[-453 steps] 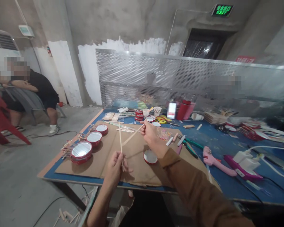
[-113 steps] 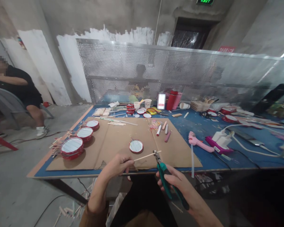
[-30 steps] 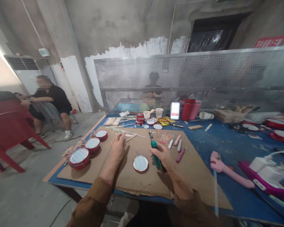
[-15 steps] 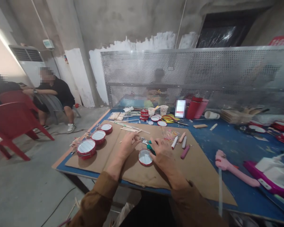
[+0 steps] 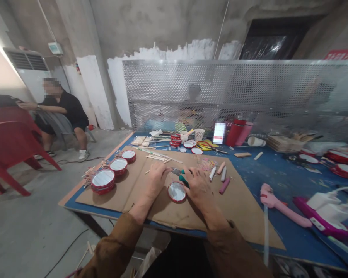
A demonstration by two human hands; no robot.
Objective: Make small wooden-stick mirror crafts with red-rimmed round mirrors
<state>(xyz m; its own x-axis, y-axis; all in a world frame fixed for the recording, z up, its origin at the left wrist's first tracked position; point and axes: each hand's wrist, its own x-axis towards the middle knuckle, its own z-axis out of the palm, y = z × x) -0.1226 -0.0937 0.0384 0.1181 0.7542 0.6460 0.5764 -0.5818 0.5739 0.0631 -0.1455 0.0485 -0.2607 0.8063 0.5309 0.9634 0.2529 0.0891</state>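
Note:
My right hand (image 5: 197, 183) is closed around green-handled pliers (image 5: 183, 177), whose metal jaws point left toward my left hand (image 5: 157, 176). The fingers of my left hand are pinched together near the jaws, on something too small to make out. Just below the pliers, between my hands, a small red-rimmed drum (image 5: 176, 192) with a pale top lies on the cardboard sheet (image 5: 229, 214). Thin wooden sticks (image 5: 156, 157) lie beyond my left hand.
Stacked red drums (image 5: 103, 180) stand at the left. Markers (image 5: 224, 185) and small coloured bands (image 5: 208, 163) lie right of my hands. Farther right are a pink glue gun (image 5: 284, 206) and a purple power strip (image 5: 321, 222). A person (image 5: 60, 104) sits at far left.
My left fingers have drawn together beside the pliers' jaws. The pliers have shifted slightly in my right hand. The whole view has moved a little.

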